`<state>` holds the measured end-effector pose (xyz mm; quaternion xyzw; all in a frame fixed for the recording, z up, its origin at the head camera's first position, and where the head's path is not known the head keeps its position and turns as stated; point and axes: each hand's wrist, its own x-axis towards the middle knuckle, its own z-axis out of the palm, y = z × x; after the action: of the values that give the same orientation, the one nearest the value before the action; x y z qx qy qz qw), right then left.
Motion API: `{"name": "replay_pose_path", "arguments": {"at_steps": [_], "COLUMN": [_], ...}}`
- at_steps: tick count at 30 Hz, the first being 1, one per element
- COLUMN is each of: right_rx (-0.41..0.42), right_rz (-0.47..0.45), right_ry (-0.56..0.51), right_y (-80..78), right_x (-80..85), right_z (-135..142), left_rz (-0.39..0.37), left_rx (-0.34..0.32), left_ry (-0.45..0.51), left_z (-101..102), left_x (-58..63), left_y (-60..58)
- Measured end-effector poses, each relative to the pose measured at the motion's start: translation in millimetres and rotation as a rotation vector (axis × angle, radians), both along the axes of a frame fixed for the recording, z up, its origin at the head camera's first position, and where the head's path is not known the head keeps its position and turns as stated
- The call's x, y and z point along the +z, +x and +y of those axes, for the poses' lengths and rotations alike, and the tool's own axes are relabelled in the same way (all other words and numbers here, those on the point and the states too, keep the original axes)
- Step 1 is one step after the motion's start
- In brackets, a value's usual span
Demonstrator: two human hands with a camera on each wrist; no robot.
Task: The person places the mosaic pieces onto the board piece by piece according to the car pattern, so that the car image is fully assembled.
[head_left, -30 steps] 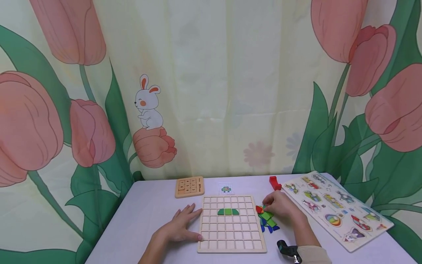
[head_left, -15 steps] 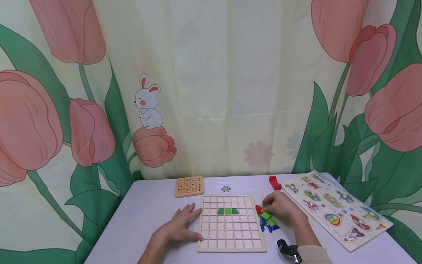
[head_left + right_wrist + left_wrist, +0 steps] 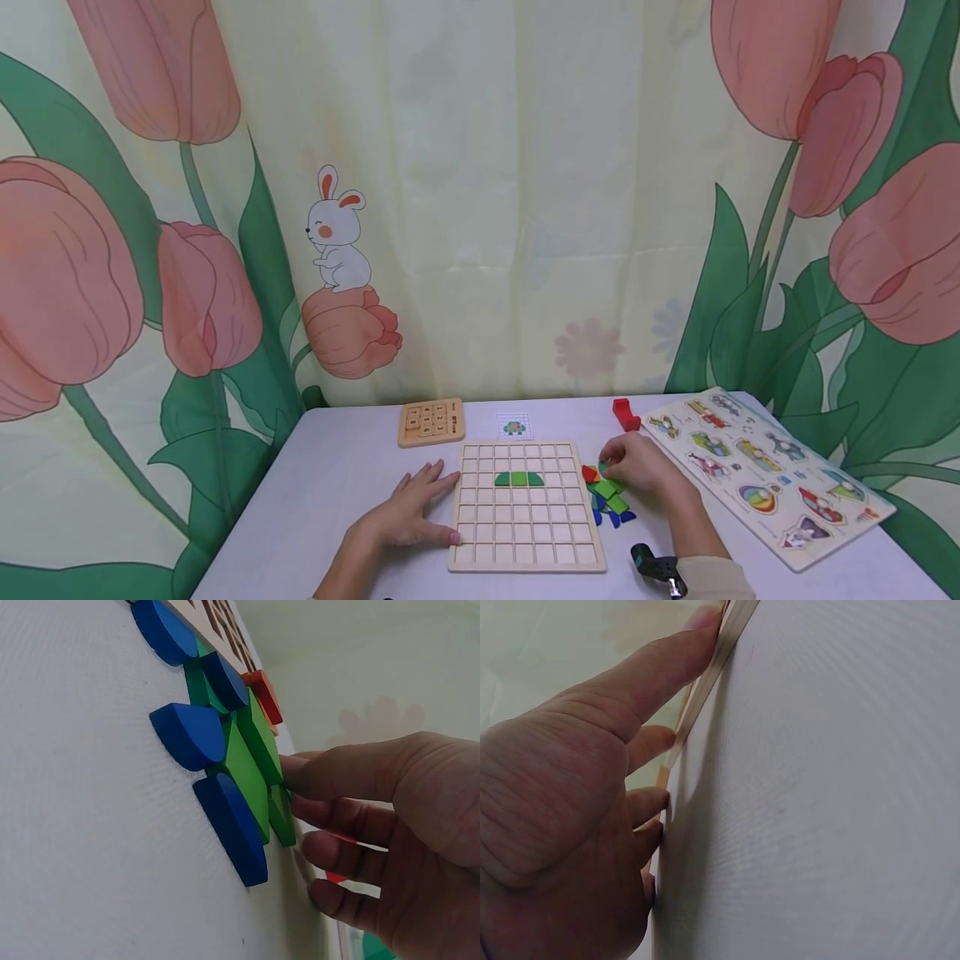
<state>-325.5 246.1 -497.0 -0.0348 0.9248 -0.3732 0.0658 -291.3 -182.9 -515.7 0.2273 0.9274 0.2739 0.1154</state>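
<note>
Clock positions are taken from the centre of the grid board [image 3: 519,516] in the head view, with 12 o'clock at its far edge. The board lies flat on the table [image 3: 337,467].

Left hand [image 3: 411,508], 9 o'clock: fingers spread, nothing held; thumb and index finger touch the board's edge.

Right hand [image 3: 636,462], between 2 and 3 o'clock, off the board: fingers curled, thumb and index finger appear to pinch a dark green piece [image 3: 603,467]. Fingertips cover most of it; shape not readable.

Placed: three pieces side by side in the third row from the far edge, toward 12 o'clock. A bright green square [image 3: 520,479] sits between two darker green end pieces [image 3: 502,480] with rounded outer corners. All other cells bare.

Unplaced: a cluster of loose pieces [image 3: 610,490] at 3 o'clock, just beside the board. The right wrist view shows blue pieces [image 3: 187,735], flat green pieces [image 3: 244,769] and a red piece [image 3: 266,697], several touching.

A card [image 3: 513,426] at 12 o'clock, beyond the board, carries a multicoloured figure, too small to read cell by cell.

Judgement: early stage. One short strip is laid; most of the supply is yet to be used.
</note>
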Motion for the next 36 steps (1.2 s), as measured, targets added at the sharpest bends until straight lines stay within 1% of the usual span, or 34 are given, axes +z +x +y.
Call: {"name": "replay_pose_path", "arguments": {"at_steps": [5,14,18,22,24,27,29,32,36], "right_rx": [0.023,0.002,-0.016,-0.038,-0.055,-0.062,-0.045,0.009,0.05], "right_rz": [0.004,-0.01,0.011,0.032,0.051,0.11,0.158,0.22,0.242], "right_ry": [-0.005,-0.023,-0.058,-0.108,-0.125,-0.165,-0.198,-0.268,-0.35], "right_y": [0.1,-2.9,-3.3,-1.5,-0.1,-0.1,-0.7,-1.4,0.3], "right_x": [-1.3,-3.8,-4.8,-1.6,3.1,10.9,15.2,18.9,22.1], "right_z": [0,2,2,0,-1,-4,-7,-13,-26], "left_rz": [0.003,-0.007,-0.001,0.007,0.015,0.012,0.013,0.008,-0.004], "left_rx": [0.0,0.01,0.005,-0.005,-0.008,-0.006,-0.006,-0.003,0.005], "left_ry": [0.0,-0.005,0.0,0.008,0.008,0.002,-0.002,-0.001,-0.005], "left_z": [0,0,0,0,1,2,2,2,2], "left_x": [0.8,-0.4,-0.7,0.2,1.8,3.7,4.5,4.2,2.6], "left_y": [0.6,-0.6,0.2,2.3,4.0,5.5,5.6,4.6,2.5]}}
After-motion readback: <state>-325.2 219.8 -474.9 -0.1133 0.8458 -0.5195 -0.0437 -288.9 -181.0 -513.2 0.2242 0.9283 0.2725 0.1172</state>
